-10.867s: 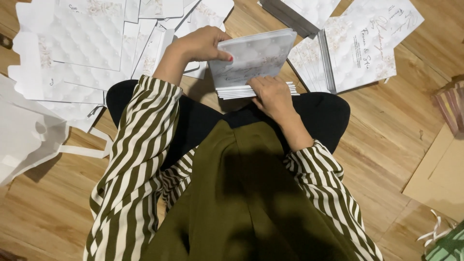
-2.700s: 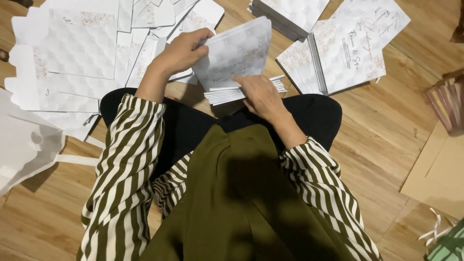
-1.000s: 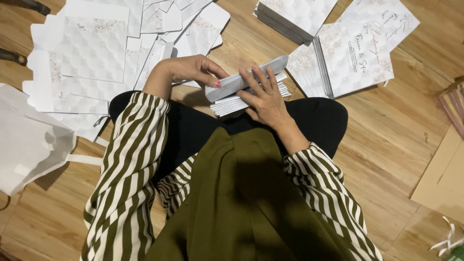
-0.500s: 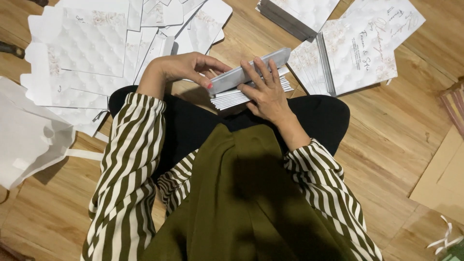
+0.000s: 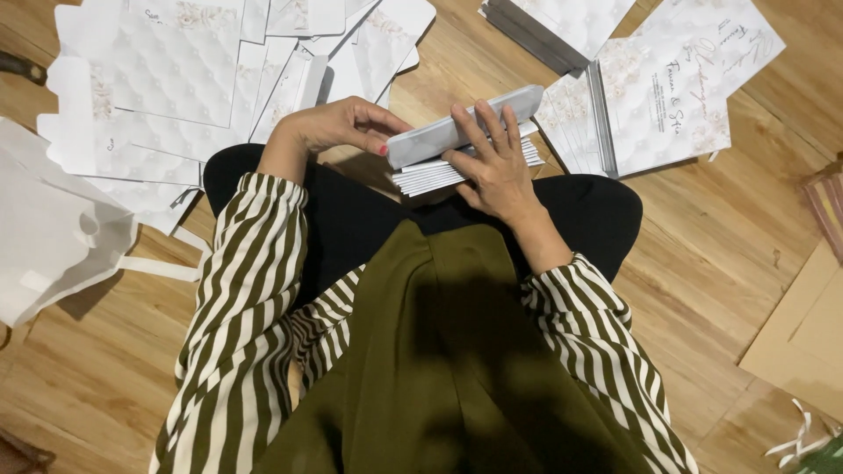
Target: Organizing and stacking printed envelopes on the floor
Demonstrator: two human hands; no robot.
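Note:
I sit on a wooden floor, arms in striped sleeves. Both hands hold one folded white card in front of my knees, seen nearly edge-on. My left hand pinches its left end. My right hand lies over its middle with fingers spread flat across it. Just under the card rests a small stack of folded cards on my lap's front edge.
Flat white quilted-pattern card blanks are spread at the upper left. A stack of printed cards lies at the upper right, another pile behind it. A white bag sits at the left, cardboard at the right.
The card I held open and tilted up has been folded shut and pressed flatter. My right hand moved from beneath it onto its top.

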